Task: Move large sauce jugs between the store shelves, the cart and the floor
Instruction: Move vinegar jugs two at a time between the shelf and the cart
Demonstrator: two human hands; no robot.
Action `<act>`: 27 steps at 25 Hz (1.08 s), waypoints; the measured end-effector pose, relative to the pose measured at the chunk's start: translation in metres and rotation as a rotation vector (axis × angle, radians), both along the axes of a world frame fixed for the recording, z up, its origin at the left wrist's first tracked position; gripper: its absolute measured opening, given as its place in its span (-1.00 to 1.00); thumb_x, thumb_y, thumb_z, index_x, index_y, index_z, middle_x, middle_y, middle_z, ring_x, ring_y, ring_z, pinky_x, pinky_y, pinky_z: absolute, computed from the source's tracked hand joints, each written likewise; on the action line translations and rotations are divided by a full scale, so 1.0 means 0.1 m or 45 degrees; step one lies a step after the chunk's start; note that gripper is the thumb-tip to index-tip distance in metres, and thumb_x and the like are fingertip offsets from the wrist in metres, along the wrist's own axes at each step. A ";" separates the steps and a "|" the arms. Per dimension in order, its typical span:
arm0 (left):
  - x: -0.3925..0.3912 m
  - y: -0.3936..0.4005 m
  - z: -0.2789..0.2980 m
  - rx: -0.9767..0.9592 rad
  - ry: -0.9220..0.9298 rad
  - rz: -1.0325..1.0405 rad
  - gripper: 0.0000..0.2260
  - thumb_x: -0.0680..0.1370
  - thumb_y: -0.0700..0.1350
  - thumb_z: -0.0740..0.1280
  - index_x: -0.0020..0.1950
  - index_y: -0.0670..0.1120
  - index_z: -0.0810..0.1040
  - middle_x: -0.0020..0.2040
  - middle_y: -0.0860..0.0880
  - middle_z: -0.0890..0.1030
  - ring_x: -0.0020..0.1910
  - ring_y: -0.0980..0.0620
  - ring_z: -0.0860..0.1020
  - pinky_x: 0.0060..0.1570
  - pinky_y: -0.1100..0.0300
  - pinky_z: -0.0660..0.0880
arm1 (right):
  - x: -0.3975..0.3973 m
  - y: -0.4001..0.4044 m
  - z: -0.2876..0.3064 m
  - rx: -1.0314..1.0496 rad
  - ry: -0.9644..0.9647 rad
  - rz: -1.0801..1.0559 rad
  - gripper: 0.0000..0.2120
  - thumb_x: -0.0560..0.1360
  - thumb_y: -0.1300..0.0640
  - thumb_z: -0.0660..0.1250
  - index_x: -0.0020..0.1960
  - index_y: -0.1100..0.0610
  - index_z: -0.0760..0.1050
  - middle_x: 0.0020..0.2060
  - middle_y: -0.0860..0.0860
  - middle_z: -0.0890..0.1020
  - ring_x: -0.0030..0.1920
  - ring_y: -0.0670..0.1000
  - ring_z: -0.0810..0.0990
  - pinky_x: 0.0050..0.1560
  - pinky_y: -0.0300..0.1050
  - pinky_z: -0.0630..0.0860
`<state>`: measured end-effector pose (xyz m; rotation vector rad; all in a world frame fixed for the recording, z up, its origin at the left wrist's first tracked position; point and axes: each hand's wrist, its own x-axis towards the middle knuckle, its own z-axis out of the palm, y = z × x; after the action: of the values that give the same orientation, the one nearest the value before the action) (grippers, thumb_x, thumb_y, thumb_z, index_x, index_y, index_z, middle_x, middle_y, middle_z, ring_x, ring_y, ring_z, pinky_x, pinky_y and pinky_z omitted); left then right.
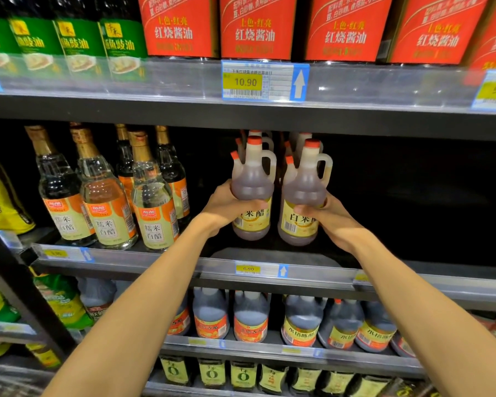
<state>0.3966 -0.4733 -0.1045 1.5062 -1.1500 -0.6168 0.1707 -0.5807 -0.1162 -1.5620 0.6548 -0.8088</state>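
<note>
Left jug [251, 184]: we are holding it at the middle shelf [184, 266], near the front edge; whether its base is resting on the shelf, we cannot tell.
Right jug [305, 190]: sitting at 3 o'clock of the left one, just beside it.
Left hand [226, 206]: we are wrapping our fingers round the left jug's belly.
Right hand [331, 217]: we are clasping the right jug's label.
Risk: we are gripping smooth bodies, not handles, so a jug may slip and drop.
Neighbours: glass bottles [152, 196] at 9 o'clock may get knocked by our elbow; rear jugs [299, 138] at 12 o'clock may topple.
</note>
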 end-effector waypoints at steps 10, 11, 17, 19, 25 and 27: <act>-0.05 0.00 -0.03 0.076 -0.026 0.044 -0.28 0.34 0.00 0.64 0.43 -0.03 0.43 0.22 0.03 0.61 0.19 0.05 0.57 0.11 0.15 0.51 | 0.09 0.05 -0.03 -0.018 0.056 -0.305 -0.22 0.39 0.13 0.60 0.48 0.07 0.27 0.25 0.00 0.56 0.27 0.03 0.52 0.30 0.01 0.48; -0.05 0.00 -0.06 0.085 -0.061 0.046 -0.23 0.31 0.01 0.66 0.44 -0.03 0.41 0.22 0.04 0.60 0.20 0.04 0.57 0.12 0.14 0.52 | 0.08 0.06 -0.04 -0.036 0.069 -0.332 -0.20 0.39 0.13 0.61 0.49 0.07 0.26 0.25 0.01 0.56 0.27 0.03 0.52 0.30 0.01 0.49; -0.06 0.01 -0.19 0.118 -0.099 0.143 -0.25 0.30 0.01 0.66 0.41 -0.03 0.43 0.22 0.03 0.62 0.13 0.07 0.56 0.04 0.18 0.49 | 0.05 0.11 -0.12 -0.101 0.172 -0.336 -0.19 0.36 0.18 0.63 0.49 0.09 0.28 0.19 -0.03 0.58 0.20 0.00 0.55 0.16 -0.07 0.52; -0.07 0.02 -0.19 0.112 -0.106 0.141 -0.27 0.32 -0.01 0.65 0.42 -0.04 0.44 0.24 0.02 0.62 0.12 0.08 0.55 0.06 0.18 0.49 | 0.04 0.09 -0.11 -0.114 0.194 -0.343 -0.19 0.36 0.15 0.63 0.49 0.08 0.31 0.18 -0.05 0.58 0.21 0.01 0.56 0.15 -0.08 0.52; -0.06 0.05 -0.18 0.108 -0.115 0.112 -0.29 0.34 -0.02 0.64 0.42 -0.06 0.44 0.25 -0.01 0.63 0.20 0.02 0.58 0.08 0.17 0.51 | 0.02 0.03 -0.12 -0.102 0.218 -0.322 -0.19 0.34 0.13 0.64 0.49 0.06 0.34 0.21 -0.03 0.60 0.23 0.04 0.58 0.17 -0.05 0.54; -0.07 0.08 -0.17 0.110 -0.124 0.120 -0.31 0.34 -0.02 0.64 0.40 -0.06 0.46 0.24 -0.01 0.64 0.19 0.03 0.59 0.09 0.17 0.51 | 0.03 0.04 -0.12 -0.099 0.228 -0.333 -0.18 0.35 0.13 0.64 0.50 0.07 0.33 0.23 -0.01 0.59 0.24 0.05 0.57 0.21 -0.02 0.55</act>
<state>0.3891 -0.4657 -0.1213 1.6699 -1.1314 -0.5400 0.1733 -0.5768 -0.1283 -1.6528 0.9836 -0.9027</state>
